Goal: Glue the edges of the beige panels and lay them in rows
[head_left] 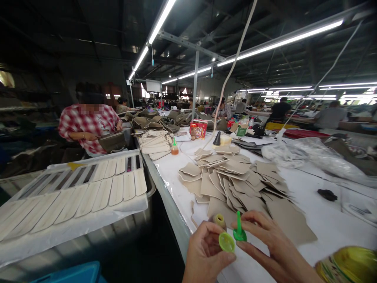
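Note:
At the bottom of the view my left hand (206, 251) is closed round a small glue bottle (219, 221) with its neck uncapped, and pinches a round yellow-green cap (226, 241) at its fingertips. My right hand (265, 239) pinches a green pointed nozzle (239, 230) just right of that cap, the two parts almost touching. Both hands hover over the near edge of a white-covered table (324, 228), in front of a spread of tan cut leather pieces (235, 184).
A yellow container (350, 263) sits at the bottom right. Cream strips (88, 192) lie in rows on a sheet to the left. A person in a red checked shirt (88, 125) works at the far left. An orange-capped bottle (174, 148) and clear plastic bags (318, 157) lie further back.

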`<state>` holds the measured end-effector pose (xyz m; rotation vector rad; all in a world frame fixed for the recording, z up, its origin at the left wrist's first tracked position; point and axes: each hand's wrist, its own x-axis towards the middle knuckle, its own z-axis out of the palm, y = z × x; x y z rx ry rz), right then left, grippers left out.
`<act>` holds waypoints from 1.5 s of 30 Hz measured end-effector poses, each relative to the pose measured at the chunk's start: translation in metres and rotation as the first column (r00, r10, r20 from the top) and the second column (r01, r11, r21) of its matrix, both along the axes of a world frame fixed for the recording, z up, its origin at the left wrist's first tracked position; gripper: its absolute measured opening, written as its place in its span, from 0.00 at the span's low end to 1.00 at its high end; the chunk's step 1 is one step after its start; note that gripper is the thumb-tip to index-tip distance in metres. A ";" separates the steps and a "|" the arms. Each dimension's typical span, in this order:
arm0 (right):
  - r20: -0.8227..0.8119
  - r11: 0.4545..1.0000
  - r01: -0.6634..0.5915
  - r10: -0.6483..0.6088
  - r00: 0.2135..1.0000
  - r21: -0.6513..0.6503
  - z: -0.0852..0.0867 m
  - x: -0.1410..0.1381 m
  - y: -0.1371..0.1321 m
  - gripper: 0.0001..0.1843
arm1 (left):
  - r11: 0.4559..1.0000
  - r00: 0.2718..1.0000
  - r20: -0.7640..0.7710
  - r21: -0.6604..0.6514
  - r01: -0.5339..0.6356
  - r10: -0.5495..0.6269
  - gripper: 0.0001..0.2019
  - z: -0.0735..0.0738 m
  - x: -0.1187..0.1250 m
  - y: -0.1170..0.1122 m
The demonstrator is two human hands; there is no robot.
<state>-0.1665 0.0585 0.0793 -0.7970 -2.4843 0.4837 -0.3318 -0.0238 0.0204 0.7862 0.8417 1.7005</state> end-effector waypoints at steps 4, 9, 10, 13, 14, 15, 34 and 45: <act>-0.108 0.993 0.052 -0.063 0.992 -0.104 -0.002 0.004 0.013 0.13 | 0.997 0.997 0.009 0.003 -0.072 0.072 0.23 -0.002 -0.009 0.001; -0.240 0.972 -0.007 -0.051 0.969 -0.234 -0.016 -0.013 0.033 0.15 | 0.971 0.972 -0.018 -0.042 -0.235 0.235 0.22 -0.009 -0.021 0.000; -0.240 0.969 -0.020 -0.041 0.970 -0.247 -0.022 -0.018 0.037 0.16 | 0.966 0.967 -0.023 -0.046 -0.253 0.252 0.22 -0.011 -0.022 0.000; -0.224 0.967 -0.041 -0.017 0.975 -0.252 -0.042 -0.030 0.045 0.17 | 0.962 0.963 -0.026 -0.052 -0.269 0.268 0.22 -0.014 -0.025 -0.003; -0.216 0.967 -0.044 -0.012 0.976 -0.250 -0.048 -0.033 0.047 0.17 | 0.962 0.963 -0.028 -0.055 -0.269 0.268 0.22 -0.015 -0.026 -0.004; -0.204 0.968 -0.044 -0.008 0.979 -0.248 -0.053 -0.035 0.049 0.17 | 0.961 0.963 -0.030 -0.059 -0.270 0.268 0.23 -0.015 -0.027 -0.004; 0.028 0.982 -0.039 0.045 0.999 -0.186 -0.036 -0.043 0.050 0.08 | 0.994 0.993 -0.037 0.012 -0.109 0.109 0.22 -0.016 -0.025 -0.002; -0.217 0.920 0.132 -0.223 0.950 -0.370 -0.038 0.001 0.022 0.27 | 0.995 0.981 -0.175 0.069 -0.069 0.080 0.21 -0.002 0.002 0.009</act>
